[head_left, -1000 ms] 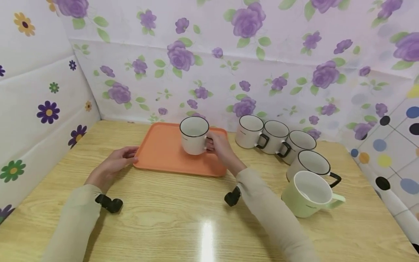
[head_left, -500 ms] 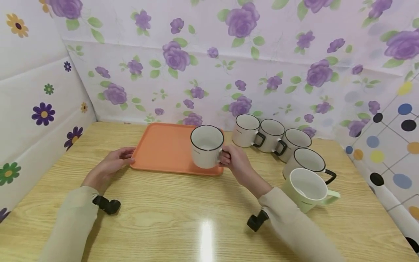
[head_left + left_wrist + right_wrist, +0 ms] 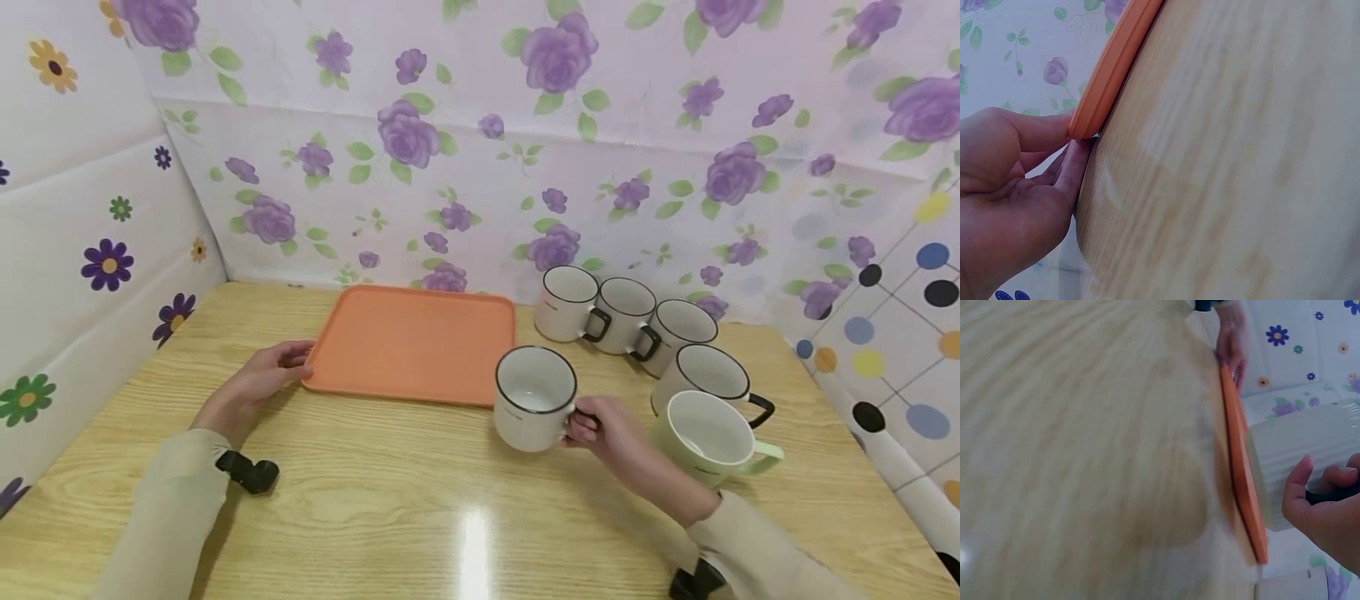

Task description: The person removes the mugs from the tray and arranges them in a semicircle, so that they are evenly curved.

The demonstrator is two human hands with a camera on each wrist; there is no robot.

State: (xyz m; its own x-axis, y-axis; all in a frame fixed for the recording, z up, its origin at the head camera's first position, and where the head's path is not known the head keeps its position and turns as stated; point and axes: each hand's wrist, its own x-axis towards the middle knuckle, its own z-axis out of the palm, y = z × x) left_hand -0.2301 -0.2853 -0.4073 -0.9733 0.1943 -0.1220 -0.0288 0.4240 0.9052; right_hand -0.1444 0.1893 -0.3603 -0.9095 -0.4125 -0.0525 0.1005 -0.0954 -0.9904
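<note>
My right hand (image 3: pixel 615 437) grips a white mug (image 3: pixel 528 425) by its dark handle. The mug is upright, black-rimmed and empty, and overlaps the front right corner of the orange tray (image 3: pixel 412 342) in the head view. The right wrist view shows the mug's ribbed side (image 3: pixel 1300 450) with my thumb against it. At the tray's left end, my left hand (image 3: pixel 262 375) pinches the front corner; the left wrist view shows its fingers (image 3: pixel 1044 131) right at the tray's rim (image 3: pixel 1100 94). Nothing lies on the tray.
Several white mugs (image 3: pixel 566 304) with black rims and handles stand in a curved row at the back right. A pale green mug (image 3: pixel 708 437) ends the row, close to my right forearm. Flowered cloth (image 3: pixel 420 208) hangs behind the wooden table (image 3: pixel 375 483).
My right hand has carried the white mug from over the tray toward the front right, off past its corner. The left hand has stayed at the tray's corner.
</note>
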